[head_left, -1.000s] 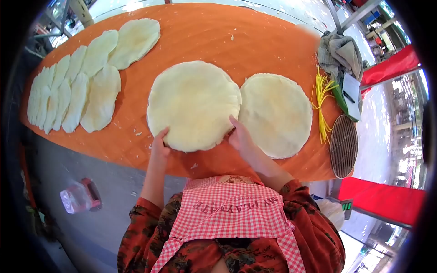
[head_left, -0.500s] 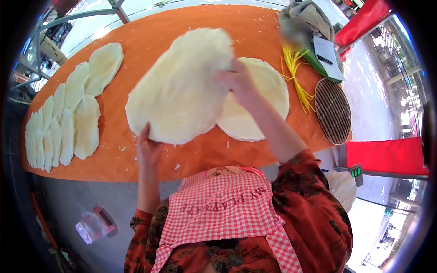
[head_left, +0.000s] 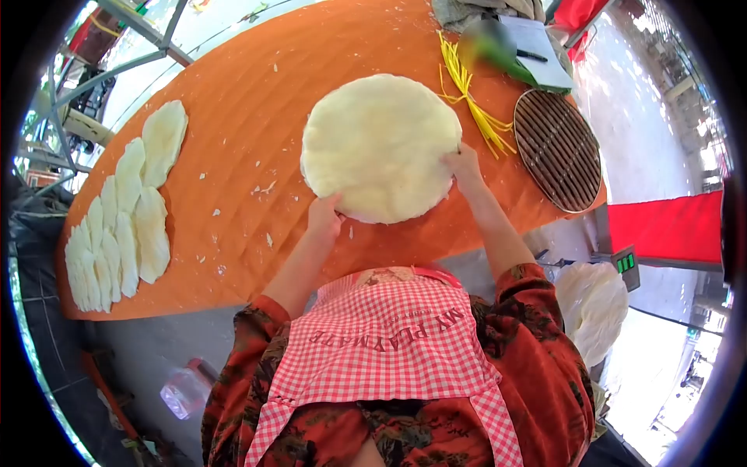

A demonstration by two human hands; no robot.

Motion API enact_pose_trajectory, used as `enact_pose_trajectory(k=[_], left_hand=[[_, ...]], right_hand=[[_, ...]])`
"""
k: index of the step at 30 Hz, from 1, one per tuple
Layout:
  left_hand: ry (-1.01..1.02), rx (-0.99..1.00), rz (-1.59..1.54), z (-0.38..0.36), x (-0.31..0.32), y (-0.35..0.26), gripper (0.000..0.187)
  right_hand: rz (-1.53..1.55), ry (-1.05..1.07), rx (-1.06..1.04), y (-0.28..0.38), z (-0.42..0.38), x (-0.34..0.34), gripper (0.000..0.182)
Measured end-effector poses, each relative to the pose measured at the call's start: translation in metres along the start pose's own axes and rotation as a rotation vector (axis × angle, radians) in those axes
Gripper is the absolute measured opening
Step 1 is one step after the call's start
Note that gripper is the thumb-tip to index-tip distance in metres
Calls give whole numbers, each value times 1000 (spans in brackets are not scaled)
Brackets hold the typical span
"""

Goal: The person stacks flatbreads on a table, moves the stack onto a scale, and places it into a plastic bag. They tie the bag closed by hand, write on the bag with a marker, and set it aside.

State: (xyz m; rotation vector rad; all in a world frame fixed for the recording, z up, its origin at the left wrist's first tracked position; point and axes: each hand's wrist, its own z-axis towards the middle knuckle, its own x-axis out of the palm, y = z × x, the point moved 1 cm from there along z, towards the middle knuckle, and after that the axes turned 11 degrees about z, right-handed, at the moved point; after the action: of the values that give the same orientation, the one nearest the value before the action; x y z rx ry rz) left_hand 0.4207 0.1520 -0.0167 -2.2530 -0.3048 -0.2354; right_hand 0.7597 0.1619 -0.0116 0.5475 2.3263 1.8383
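A large, thin, pale round flatbread (head_left: 381, 148) is in front of me over the orange tabletop, and it hides the surface beneath it. My left hand (head_left: 324, 218) is closed on its lower left edge, thumb at the rim. On the right side, my right hand (head_left: 465, 167) grips the edge with its fingers pressed together. The disc looks level, with an uneven rim. At the left end of the table, several more flatbreads (head_left: 128, 175) lie overlapping in rows.
Yellow ties (head_left: 471, 97), a notepad (head_left: 541, 58) with a pen (head_left: 531, 55) and a round slatted rack (head_left: 557, 150) lie at the right. Pale crumbs dot the orange cloth (head_left: 241, 109). Below the table's right edge is a bag-like pale bundle (head_left: 591, 311) near a digital display (head_left: 625, 265).
The raised, tilted flatbread came down level over the one on the table, which no longer shows separately. My right hand moved to the right edge; my left hand shifted right. The view shifted.
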Motion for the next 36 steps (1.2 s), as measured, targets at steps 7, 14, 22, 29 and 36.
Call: enact_pose_trajectory(k=[7,14,22,29,36], left_hand=[[-266,126,434,-9,4,5,36],[-274,95,277,-1,0,3,28],[-415,-195,161,-23,23,-21,23],[-231,-136,266,-23,27,-16,26],[-209,-14,247,-24,19,5,31]], right_hand=[[-570,-72,-101,18,1,-7,41],[-432,-338,-58,-16,18,-19,49],[284,20,379,16,33,-20,42],[-389,-22,177,-5,51,-33,46],[-525,-25,95,33,19,-17,58]])
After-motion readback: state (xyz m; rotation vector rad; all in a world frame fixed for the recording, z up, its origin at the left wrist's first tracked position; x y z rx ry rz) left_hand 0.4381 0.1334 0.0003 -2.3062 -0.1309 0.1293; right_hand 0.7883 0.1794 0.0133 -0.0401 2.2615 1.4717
